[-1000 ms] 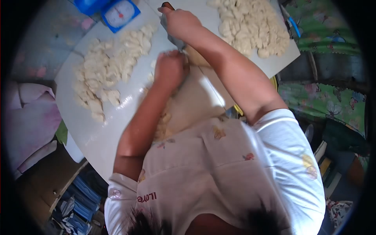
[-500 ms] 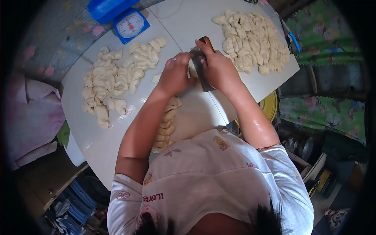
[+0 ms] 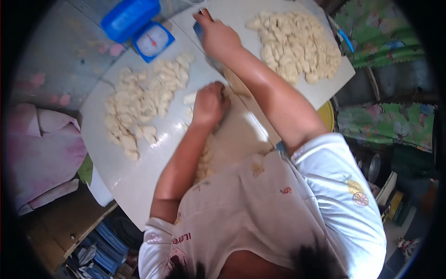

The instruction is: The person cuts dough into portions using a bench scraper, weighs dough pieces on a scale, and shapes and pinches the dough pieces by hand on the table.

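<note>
My right hand (image 3: 222,39) is wrapped round the brown handle of a dough cutter (image 3: 199,33) with a flat metal blade, over the far middle of the table. Nearer to me, my left hand (image 3: 210,104) rests low over the table with its fingers curled in; what lies under them is hidden. Beside its knuckles is a small pale dough piece (image 3: 190,98). Cut dough pieces (image 3: 139,100) lie heaped to the left, and a larger spread of dough pieces (image 3: 299,46) covers the far right. More dough (image 3: 204,162) shows partly behind my left forearm.
A blue dial scale (image 3: 152,43) stands at the table's far left edge, with a blue tray (image 3: 130,18) by it. A pink-stained cloth (image 3: 46,153) hangs at the left. On the right, a yellow round lid or container (image 3: 326,115) sits below the white table's edge (image 3: 346,72).
My right hand has lifted the dough cutter away from beside my left hand, forward and to the left. My left hand has drawn slightly nearer to me, its fingers more curled.
</note>
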`<state>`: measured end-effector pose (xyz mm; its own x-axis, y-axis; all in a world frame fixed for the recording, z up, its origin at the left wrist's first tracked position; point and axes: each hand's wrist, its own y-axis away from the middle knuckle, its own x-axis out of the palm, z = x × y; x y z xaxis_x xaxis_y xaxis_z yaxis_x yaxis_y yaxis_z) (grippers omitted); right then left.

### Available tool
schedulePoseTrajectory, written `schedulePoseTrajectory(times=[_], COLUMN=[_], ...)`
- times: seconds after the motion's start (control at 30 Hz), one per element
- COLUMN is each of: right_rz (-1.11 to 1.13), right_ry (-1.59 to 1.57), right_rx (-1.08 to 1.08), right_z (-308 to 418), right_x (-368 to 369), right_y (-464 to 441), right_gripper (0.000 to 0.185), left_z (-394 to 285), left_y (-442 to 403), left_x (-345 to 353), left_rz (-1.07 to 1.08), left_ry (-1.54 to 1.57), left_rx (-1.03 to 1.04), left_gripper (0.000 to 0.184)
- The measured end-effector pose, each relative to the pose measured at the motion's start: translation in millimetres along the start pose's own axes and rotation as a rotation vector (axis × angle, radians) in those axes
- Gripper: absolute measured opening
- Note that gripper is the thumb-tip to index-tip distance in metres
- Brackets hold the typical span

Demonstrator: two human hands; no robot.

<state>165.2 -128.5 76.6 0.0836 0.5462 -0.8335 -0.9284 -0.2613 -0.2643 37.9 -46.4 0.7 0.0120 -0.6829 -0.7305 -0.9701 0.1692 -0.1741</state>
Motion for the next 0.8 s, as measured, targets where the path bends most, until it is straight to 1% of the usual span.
schedulePoseTrajectory(times=[0.07,0.1,0.17,0.2,0.23,0.27,0.3,0.37,0.4,0.47,0.5,0.53,0.57,0.63,0.67,0.7,0.73,0.77,0.8], right_rz=[-0.033,-0.030,-0.012,0.097,0.199,0.197,0.209,0.184,0.175,0.110,0.155,0.149,0.122,0.073,0.076,0.135,0.192,0.187,0.119], right_ry=[-0.049,-0.062,-0.073,-0.047,-0.022,-0.020,-0.019,-0.052,-0.052,-0.087,-0.095,-0.095,-0.175,-0.325,-0.329,-0.330,-0.332,-0.338,-0.347], right_rx=[0.009,0.013,0.012,0.028,0.045,0.036,0.056,0.101,0.099,0.067,0.087,0.077,0.079,0.057,0.055,0.082,0.110,0.105,0.084], right_z=[-12,-18,-22,-23,-24,-25,-25,-30,-37,-59,-73,-70,-67,-64,-61,-54,-50,-52,-59], right_x=[-19,-31,-46,-51,-55,-59,-63,-72,-76,-83,-91,-94,-96,-91,-94,-100,-104,-105,-108], right_y=[22,40,71,81,90,97,102,107,109,112,117,120,125,132,136,138,140,143,147], right_gripper=[0.049,0.050,0.050,0.051,0.052,0.052,0.052,0.054,0.054,0.054,0.054,0.054,0.053,0.052,0.052,0.052,0.052,0.052,0.051], left_z=[7,7,6,6,5,4,2,-3,-7,-13,-13,-11,-10,-19,-27,-34,-43,-53,-65], left_y=[4,3,-2,-2,-4,-6,-8,-14,-15,-14,-16,-11,-8,-9,-9,-9,-10,-11,-13], left_x=[-1,-2,-5,-1,3,5,4,-2,-7,-19,-24,-26,-26,-33,-37,-41,-44,-48,-55], left_rz=[-0.042,-0.051,-0.098,-0.105,-0.112,-0.121,-0.131,0.093,0.089,0.184,0.167,0.123,0.083,0.113,0.146,0.142,0.120,0.100,0.096], left_ry=[0.136,0.146,0.088,0.091,-0.060,-0.212,-0.217,-0.149,-0.153,0.168,0.156,0.381,0.607,0.542,0.476,0.469,0.366,0.262,0.252], left_rx=[-0.089,-0.097,0.074,0.067,0.112,0.158,0.161,0.019,0.027,-0.152,-0.136,-0.101,-0.068,-0.094,-0.112,-0.112,0.029,0.169,0.173], left_gripper=[0.034,0.034,0.036,0.036,0.036,0.036,0.036,0.031,0.031,0.024,0.024,0.022,0.020,0.020,0.020,0.020,0.020,0.019,0.019])
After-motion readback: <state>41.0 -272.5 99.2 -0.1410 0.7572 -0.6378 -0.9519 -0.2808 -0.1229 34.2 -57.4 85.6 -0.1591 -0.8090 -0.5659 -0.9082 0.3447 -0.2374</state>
